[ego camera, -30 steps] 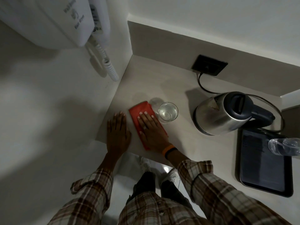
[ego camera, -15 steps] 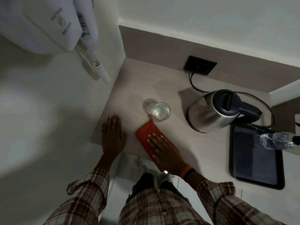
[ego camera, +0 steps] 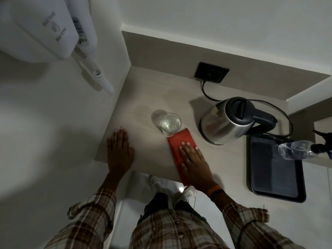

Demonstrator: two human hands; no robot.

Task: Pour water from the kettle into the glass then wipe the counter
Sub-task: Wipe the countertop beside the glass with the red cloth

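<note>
Red cloth (ego camera: 179,146) lies flat on the counter (ego camera: 152,97) under your right hand (ego camera: 195,163), whose fingers are stretched out straight and close together, palm pressing down on the cloth's near half; nothing is gripped. The cloth's far corner, at 12 o'clock from that hand, touches the base of the glass (ego camera: 170,124), which stands upright and holds clear water. Your left hand (ego camera: 119,151) rests flat and open on the bare counter at 9 o'clock from the cloth, well apart from it, fingers extended and together, near the counter's left edge. The steel kettle (ego camera: 226,123) with its dark lid and handle sits at 2 o'clock from your right hand, just beside the cloth's far end but apart from it. A dark tray (ego camera: 274,173) lies at 3 o'clock from your right hand, and a clear plastic bottle (ego camera: 296,150) shows above its far end
</note>
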